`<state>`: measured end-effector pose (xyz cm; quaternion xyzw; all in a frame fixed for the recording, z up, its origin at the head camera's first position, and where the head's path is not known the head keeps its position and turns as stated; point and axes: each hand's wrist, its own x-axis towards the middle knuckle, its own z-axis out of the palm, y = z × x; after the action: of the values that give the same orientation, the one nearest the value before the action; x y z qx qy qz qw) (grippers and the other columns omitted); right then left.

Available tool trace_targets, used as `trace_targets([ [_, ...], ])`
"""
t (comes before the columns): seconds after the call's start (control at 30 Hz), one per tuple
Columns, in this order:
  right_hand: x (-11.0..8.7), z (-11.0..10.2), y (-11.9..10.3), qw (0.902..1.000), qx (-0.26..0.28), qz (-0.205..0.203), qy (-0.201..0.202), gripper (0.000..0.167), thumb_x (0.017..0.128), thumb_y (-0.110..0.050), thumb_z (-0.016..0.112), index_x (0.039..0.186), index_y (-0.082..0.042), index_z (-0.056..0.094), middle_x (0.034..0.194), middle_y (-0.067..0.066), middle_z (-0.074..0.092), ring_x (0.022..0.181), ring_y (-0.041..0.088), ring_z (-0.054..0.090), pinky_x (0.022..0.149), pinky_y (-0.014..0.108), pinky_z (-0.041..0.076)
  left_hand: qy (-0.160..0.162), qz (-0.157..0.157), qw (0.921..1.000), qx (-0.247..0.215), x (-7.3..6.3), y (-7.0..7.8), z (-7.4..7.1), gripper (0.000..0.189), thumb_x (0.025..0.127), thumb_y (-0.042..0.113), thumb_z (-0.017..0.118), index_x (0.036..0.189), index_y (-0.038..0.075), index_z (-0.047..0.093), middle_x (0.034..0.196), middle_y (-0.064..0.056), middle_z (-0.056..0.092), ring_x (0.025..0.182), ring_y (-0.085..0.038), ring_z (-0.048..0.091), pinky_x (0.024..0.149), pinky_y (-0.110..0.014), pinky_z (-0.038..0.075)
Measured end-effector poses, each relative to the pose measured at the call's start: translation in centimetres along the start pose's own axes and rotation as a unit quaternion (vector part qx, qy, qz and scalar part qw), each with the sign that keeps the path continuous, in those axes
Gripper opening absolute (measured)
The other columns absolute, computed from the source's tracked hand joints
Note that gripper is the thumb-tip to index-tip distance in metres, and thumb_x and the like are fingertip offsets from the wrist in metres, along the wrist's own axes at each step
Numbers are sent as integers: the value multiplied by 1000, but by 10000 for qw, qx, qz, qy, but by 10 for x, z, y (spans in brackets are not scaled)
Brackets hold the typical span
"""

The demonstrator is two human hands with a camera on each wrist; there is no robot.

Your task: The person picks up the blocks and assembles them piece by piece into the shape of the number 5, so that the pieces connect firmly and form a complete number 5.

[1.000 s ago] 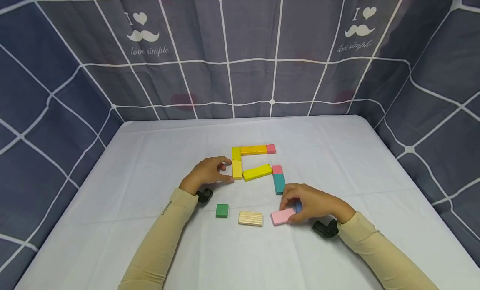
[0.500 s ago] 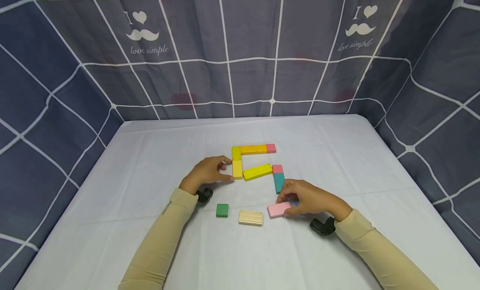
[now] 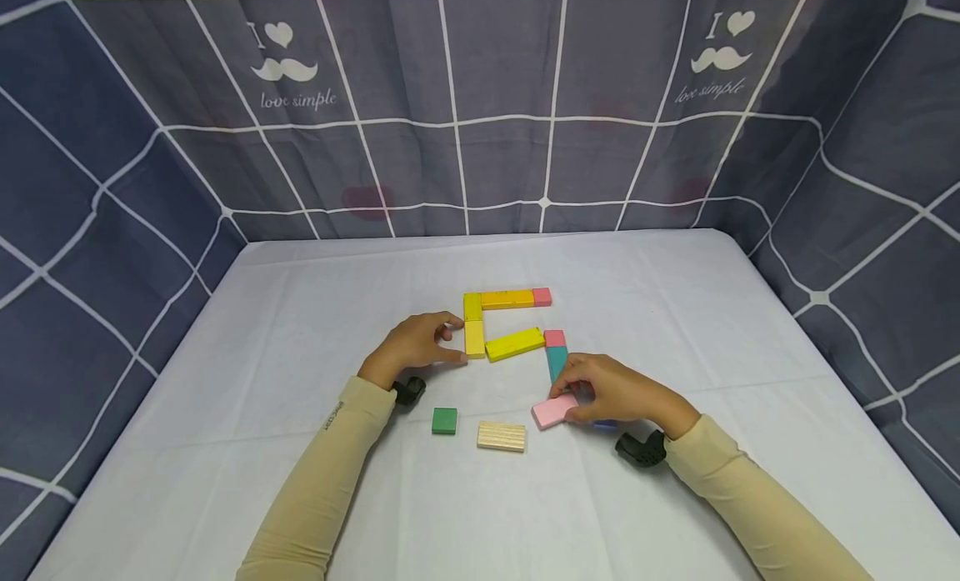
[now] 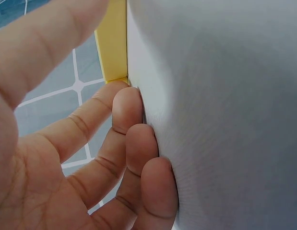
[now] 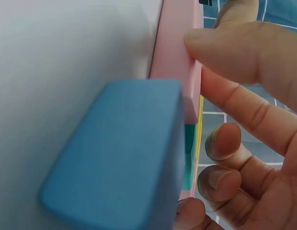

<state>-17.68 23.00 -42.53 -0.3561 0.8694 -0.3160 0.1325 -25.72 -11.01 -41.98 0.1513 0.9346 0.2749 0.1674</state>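
Note:
My right hand (image 3: 630, 389) pinches a pink block (image 3: 552, 412) between thumb and fingers, just below the near end of a teal block (image 3: 557, 360). A blue block (image 5: 114, 153) lies under that hand, large in the right wrist view and mostly hidden in the head view. My left hand (image 3: 416, 343) rests on the table, its thumb and index fingertips at the outer side of a light yellow block (image 3: 474, 339). In the left wrist view its other fingers bend loosely against the cloth beside the yellow block (image 4: 112, 43).
Above the light yellow block continue another yellow block (image 3: 472, 306), an orange-yellow one (image 3: 507, 299) and a small pink one (image 3: 542, 297). A slanted yellow block (image 3: 515, 344) reaches a pink square (image 3: 554, 338). Nearer lie a green square (image 3: 444, 421) and a ribbed tan block (image 3: 501, 437).
My right hand has moved up and slightly left with the pink block, toward the teal block, and the pink block has tilted a little. My left hand has stayed in place.

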Motion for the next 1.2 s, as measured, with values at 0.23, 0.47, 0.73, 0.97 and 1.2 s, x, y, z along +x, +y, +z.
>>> trace_targets([
  [0.23,2,-1,-1,10000,-20,46,6,23,88,-5,86,110,-12,81,100,-8,63,92,13,56,81,30,51,-16,35,10000,-9,0,1,0,67,89,34,91,146,11,65,120,-8,71,108,-27,61,98,-44,52],
  [0.47,2,-1,0,10000,-56,24,39,23,89,-4,85,110,-11,81,99,-8,63,91,13,56,81,29,50,-18,35,10000,-13,-1,1,-1,67,89,34,91,146,11,65,121,-8,71,109,-27,61,99,-44,51],
  [0.73,3,-1,-1,10000,-57,17,22,23,89,-3,84,111,-10,81,99,-8,63,91,14,56,80,29,49,-11,-5,10000,-10,-1,1,0,67,89,34,92,147,11,65,121,-8,71,109,-27,61,99,-44,52],
  [0.97,3,-1,-1,10000,-7,34,-11,23,90,-4,85,112,-10,81,101,-7,64,91,14,56,80,30,49,-15,11,10000,-2,-1,0,0,68,89,34,92,147,11,65,121,-8,71,109,-27,61,99,-44,52],
  [1.2,3,0,-1,10000,42,29,3,24,89,-3,85,112,-10,82,98,-8,62,89,14,54,77,28,47,-24,38,10000,-9,-1,1,-1,67,89,33,91,146,11,65,120,-8,71,109,-27,61,99,-44,52],
])
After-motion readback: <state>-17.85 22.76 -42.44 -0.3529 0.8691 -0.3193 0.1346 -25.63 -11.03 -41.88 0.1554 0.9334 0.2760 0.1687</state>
